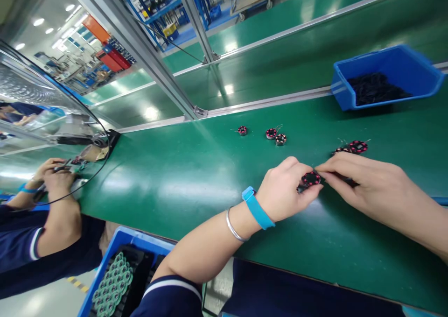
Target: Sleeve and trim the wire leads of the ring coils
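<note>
My left hand (289, 186), with a blue strap at the wrist, pinches a small round coil part (311, 179), black with pinkish-red spots around its face, like a motor stator. The fingertips of my right hand (371, 179) are pressed together at the right edge of that part. Something dark shows under the right fingers, too small and covered to name. Just beyond my right hand lie another red-spotted coil part (358, 146) and a darker one (341, 151), partly hidden. Farther left on the green table rest a pair of coil parts (280, 139) and a single one (242, 130), with thin wires sticking out.
A blue bin (385, 104) of small black pieces stands at the back right. Metal frame posts (140, 46) rise behind the table (168, 167). At the left, a co-worker's hands (58, 174) handle small parts. A blue crate (122, 233) with green-ringed pieces sits below the front edge.
</note>
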### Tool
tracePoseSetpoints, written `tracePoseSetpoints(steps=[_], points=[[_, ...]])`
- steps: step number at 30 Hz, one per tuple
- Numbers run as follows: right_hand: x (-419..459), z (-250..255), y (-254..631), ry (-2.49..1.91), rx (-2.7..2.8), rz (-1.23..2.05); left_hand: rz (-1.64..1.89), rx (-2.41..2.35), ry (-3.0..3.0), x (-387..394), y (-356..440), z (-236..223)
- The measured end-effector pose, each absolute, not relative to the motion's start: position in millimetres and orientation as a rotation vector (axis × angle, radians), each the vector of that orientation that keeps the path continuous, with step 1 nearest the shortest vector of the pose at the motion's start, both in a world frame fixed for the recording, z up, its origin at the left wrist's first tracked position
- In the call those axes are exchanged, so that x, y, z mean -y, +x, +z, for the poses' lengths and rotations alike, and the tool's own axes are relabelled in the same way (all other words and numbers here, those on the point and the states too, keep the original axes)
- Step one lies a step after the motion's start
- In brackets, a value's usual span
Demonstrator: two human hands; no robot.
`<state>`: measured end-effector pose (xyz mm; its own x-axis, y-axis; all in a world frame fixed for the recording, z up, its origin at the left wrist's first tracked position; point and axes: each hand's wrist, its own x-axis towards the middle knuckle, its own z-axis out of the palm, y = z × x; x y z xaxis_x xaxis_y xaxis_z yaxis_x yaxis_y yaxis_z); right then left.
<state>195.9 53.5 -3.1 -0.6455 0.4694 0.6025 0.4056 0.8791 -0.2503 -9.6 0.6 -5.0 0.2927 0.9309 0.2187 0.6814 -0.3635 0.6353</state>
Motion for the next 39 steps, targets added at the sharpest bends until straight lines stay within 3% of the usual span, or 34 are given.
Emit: tracePoseSetpoints(steps=[9,12,16,20,25,32,39], points=[[-56,2,195,-0.656,2.232,0.597,0.633,-1.508,2.196,-1,-13,-1],[-63,11,203,-0.965,2.003,0.727,0.461,-1.624,2.255,-1,-15,4],[-76,25,215,-1.285,1.609,0.938,0.558,-1.542,2.412,0,2,7],[-86,28,220,-1.321,1.535,1.016,0.473,-1.273,2.611,-2,30,4],[-86,24,224,-1.339,1.543,1.095,0.338,-1.28,2.652,0,28,2],[-78,9,224,-1.249,1.717,1.292,0.436,-1.588,2.363,8,-4,12],[-73,-19,215,-1.021,1.914,1.31,0.614,-1.454,2.246,-7,-38,24]])
